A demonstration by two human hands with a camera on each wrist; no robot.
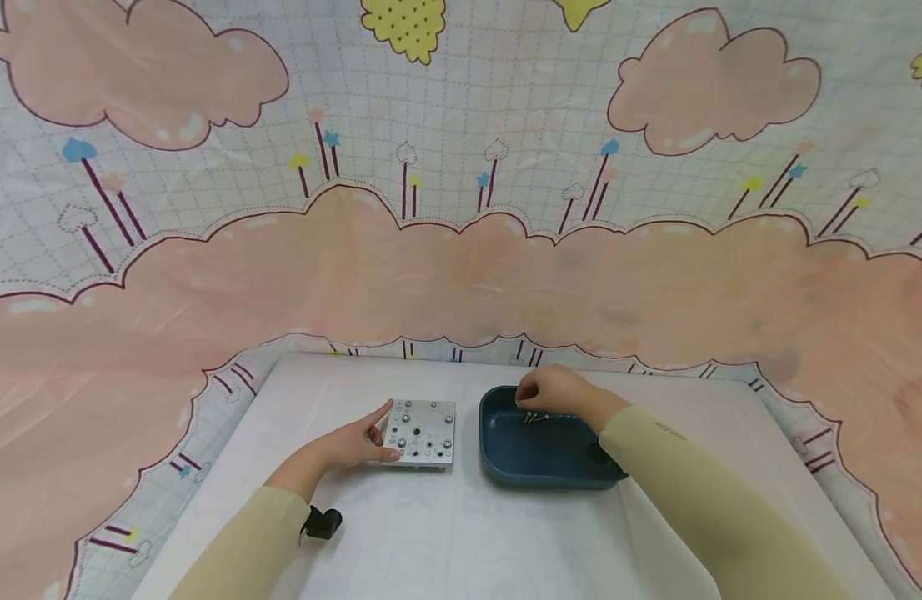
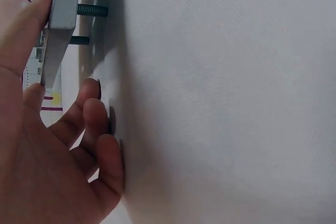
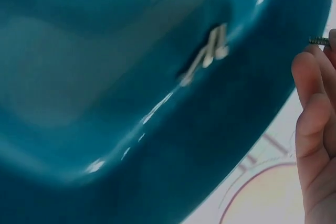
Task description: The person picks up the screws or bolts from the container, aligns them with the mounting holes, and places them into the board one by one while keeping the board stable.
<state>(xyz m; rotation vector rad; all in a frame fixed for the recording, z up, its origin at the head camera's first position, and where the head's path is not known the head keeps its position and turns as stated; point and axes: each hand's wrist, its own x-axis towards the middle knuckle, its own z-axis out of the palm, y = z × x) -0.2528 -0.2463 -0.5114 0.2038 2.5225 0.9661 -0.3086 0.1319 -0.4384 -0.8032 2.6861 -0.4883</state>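
Observation:
My left hand [image 1: 348, 444] holds a square metal plate [image 1: 425, 433] at its left edge, with the index finger at the far corner and the thumb at the near one. Screw heads and holes dot the plate's top. In the left wrist view, threaded screw ends [image 2: 92, 10] stick out below it, and the other fingers [image 2: 95, 114] curl down by the table. Over the far side of a dark blue tray [image 1: 547, 482], my right hand [image 1: 562, 390] pinches a small screw [image 3: 318, 41], its threaded end showing past the fingertips. Three loose screws [image 3: 208, 51] lie in the tray.
The white-covered table [image 1: 446, 542] carries plate and tray side by side, a narrow gap between them. A small black object [image 1: 323, 523] shows at the left cuff. Behind hangs a printed cloth [image 1: 446, 283] with clouds.

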